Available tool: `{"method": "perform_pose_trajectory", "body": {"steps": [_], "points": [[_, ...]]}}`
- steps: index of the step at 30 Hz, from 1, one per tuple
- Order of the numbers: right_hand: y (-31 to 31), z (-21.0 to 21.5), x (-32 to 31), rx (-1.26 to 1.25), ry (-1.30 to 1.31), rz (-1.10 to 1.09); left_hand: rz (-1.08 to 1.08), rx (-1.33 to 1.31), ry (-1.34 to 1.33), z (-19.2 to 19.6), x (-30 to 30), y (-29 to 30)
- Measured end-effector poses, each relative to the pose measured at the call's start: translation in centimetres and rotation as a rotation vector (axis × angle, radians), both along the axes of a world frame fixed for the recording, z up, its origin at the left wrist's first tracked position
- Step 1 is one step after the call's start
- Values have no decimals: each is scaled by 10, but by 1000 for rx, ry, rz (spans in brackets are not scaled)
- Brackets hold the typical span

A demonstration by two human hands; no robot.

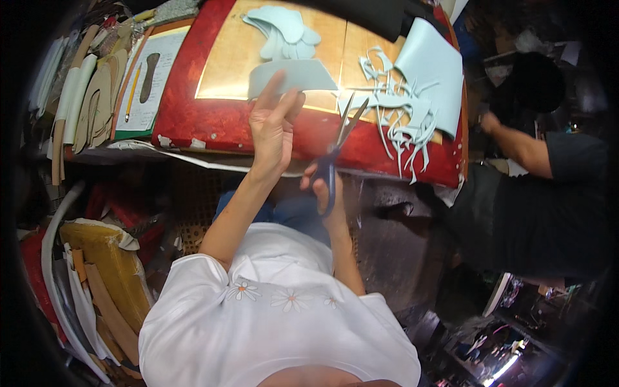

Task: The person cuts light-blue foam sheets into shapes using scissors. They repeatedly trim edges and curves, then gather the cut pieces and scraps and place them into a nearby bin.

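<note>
Held up over the front of the table is a grey-blue piece of sheet material [308,75], its right end slanted. My left hand [273,132] grips its lower edge, with the index finger lying across it. To the right, my right hand [320,187] is wrapped round the dark blue handles of a pair of scissors [330,158]. Their blades point up and away, spread apart, just off the piece's right end. Beyond the piece, several rounded pale blue cut-outs [284,32] lie piled on a wooden board [222,58].
Thin pale blue offcuts [409,135] hang over the table's red front edge [193,122], beside a curled larger sheet [435,71]. At left lie a pencil [133,91], a dark sole-shaped template [149,77] and papers. Another person's arm [519,148] shows at right.
</note>
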State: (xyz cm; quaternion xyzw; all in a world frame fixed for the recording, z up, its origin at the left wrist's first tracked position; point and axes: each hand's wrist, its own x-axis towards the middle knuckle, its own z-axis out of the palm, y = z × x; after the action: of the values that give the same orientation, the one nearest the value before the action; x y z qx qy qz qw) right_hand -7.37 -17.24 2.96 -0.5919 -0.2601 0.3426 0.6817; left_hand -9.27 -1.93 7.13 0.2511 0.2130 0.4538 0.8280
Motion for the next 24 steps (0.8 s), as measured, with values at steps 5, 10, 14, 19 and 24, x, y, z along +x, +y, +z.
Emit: {"method": "perform_pose_trajectory", "body": {"steps": [5,10,14,19,24], "points": [[0,5,-12,-90,54,100,-73,-73,-98,10,-2,2],[4,19,-7,-8,110,101,-125,-153,-101,5,-13,-19],[6,35,-3,-22,15,26,-117,-191,-61,5,-17,-34],[7,46,-2,-70,-82,-60,-154,-277,-29,9,-21,-46],[9,41,3,-82,-102,-38,-168,-263,-3,7,-21,-51]]}}
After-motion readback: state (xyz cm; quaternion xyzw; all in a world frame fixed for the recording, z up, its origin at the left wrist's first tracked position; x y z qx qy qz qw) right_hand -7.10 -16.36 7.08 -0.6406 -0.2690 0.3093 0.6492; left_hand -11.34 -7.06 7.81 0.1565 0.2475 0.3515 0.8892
